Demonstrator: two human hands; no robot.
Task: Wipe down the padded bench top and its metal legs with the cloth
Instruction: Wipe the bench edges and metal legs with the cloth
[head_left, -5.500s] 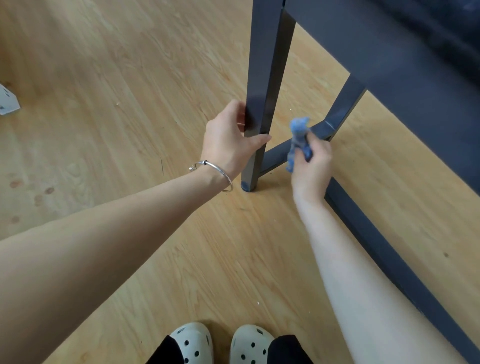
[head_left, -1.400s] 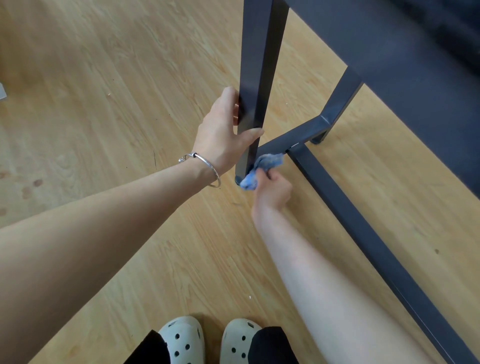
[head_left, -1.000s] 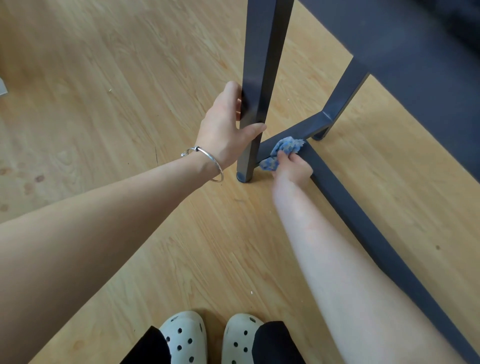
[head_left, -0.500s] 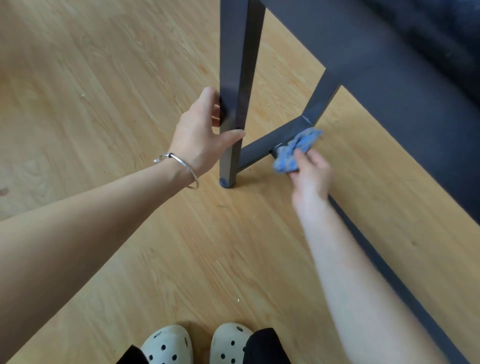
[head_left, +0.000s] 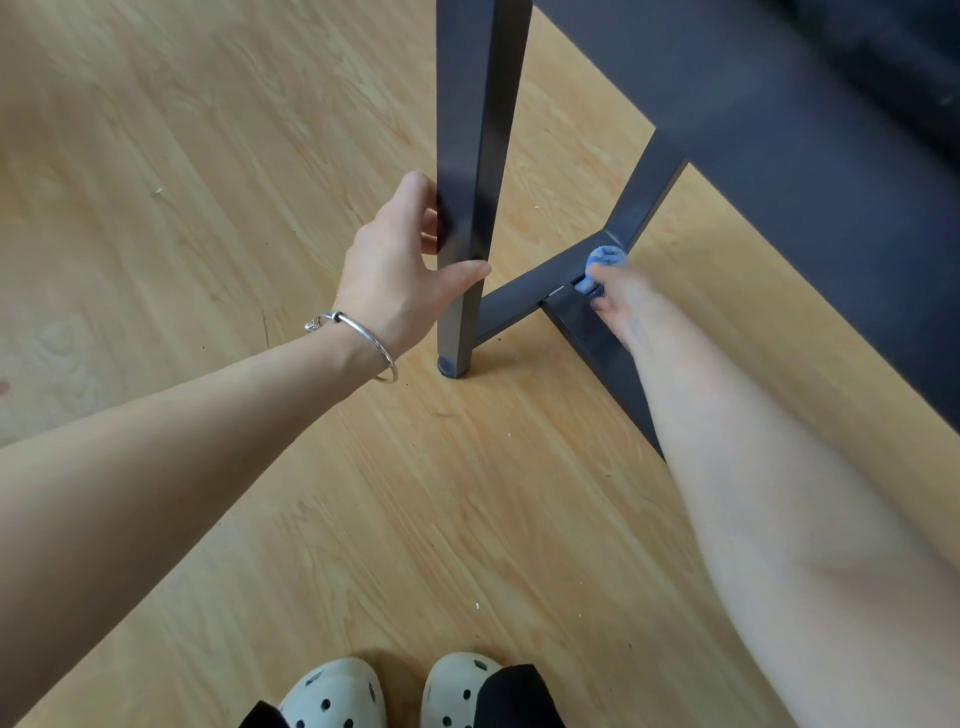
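Note:
A dark grey metal bench leg (head_left: 475, 156) stands upright on the wood floor, with a low crossbar (head_left: 524, 299) running from it to a second, slanted leg (head_left: 647, 192). My left hand (head_left: 400, 270) grips the upright leg, thumb in front and fingers behind. My right hand (head_left: 621, 301) holds a bunched blue cloth (head_left: 602, 262) against the crossbar, just short of its joint with the slanted leg. The bench's dark side panel (head_left: 779, 156) fills the upper right, and the padded top shows only as a dark strip in the corner.
A long floor rail (head_left: 597, 353) of the frame runs toward me under my right forearm. My feet in white clogs with black holes (head_left: 332, 696) are at the bottom edge. Small crumbs dot the wood floor (head_left: 260, 519).
My right hand has carried the cloth back and forth along the crossbar, from the upright leg's foot to near the slanted leg's joint. My left hand has kept its grip on the upright leg.

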